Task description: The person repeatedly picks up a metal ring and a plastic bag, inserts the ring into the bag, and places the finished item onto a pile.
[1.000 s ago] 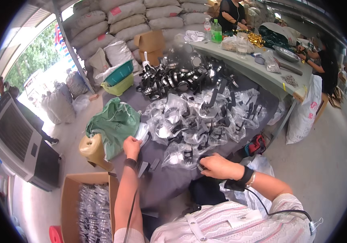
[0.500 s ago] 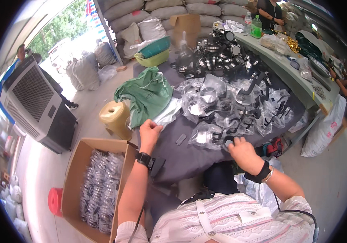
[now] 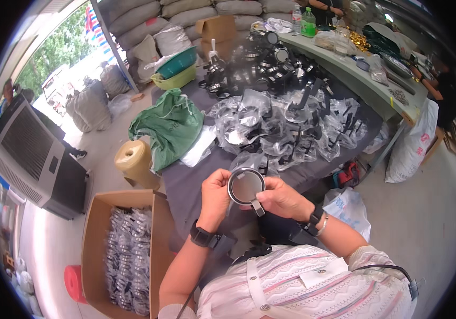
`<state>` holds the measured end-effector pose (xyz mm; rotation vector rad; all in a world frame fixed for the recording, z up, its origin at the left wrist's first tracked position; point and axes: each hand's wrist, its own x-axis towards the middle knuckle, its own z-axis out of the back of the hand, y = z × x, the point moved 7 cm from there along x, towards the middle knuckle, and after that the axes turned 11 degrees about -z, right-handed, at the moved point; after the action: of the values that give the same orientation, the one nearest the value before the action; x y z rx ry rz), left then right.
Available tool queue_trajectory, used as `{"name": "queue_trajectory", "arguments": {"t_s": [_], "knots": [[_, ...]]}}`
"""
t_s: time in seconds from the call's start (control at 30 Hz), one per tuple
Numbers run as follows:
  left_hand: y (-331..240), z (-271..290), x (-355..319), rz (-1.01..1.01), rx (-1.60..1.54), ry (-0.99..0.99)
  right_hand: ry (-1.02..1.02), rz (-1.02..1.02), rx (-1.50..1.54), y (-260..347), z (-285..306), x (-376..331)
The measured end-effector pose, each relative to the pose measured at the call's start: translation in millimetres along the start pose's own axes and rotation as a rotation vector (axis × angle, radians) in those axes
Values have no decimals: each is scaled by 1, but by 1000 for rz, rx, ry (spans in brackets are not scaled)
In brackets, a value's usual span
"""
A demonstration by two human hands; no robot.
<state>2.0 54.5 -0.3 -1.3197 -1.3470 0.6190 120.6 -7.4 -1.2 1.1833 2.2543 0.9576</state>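
Both my hands hold one round black-rimmed lens piece (image 3: 246, 186) with a short handle, close in front of my chest. My left hand (image 3: 214, 198) grips its left rim. My right hand (image 3: 281, 198) grips the right side and the handle, which points down. Just beyond lies a heap of clear plastic bags (image 3: 286, 127) with the same black pieces, spread over the grey-covered table (image 3: 185, 183). Farther back sits a pile of loose black round pieces (image 3: 254, 66).
An open cardboard box (image 3: 124, 250) with several bagged pieces stands on the floor at my lower left. A green sack (image 3: 169, 125), a yellowish roll (image 3: 135, 159) and a large grey fan unit (image 3: 31, 154) lie left. A white bag (image 3: 414, 146) hangs right; another person (image 3: 446, 87) works there.
My hands came together from the table and lifted one round black piece up before me. The view swung left and down, bringing the cardboard box more into sight.
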Motion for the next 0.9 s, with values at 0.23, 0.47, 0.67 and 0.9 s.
{"name": "queue_trajectory", "arguments": {"t_s": [0.23, 0.47, 0.67, 0.9], "knots": [[3, -14, -23, 221, 71, 117, -101, 190, 19, 3, 14, 0], [-8, 0, -7, 11, -51, -175, -258, 177, -461, 20, 16, -12], [-27, -24, -16, -63, 105, 44, -383, 125, -1265, 29, 2, -11], [9, -59, -60, 301, 63, 660, -379, 174, -271, 33, 27, -8]]}}
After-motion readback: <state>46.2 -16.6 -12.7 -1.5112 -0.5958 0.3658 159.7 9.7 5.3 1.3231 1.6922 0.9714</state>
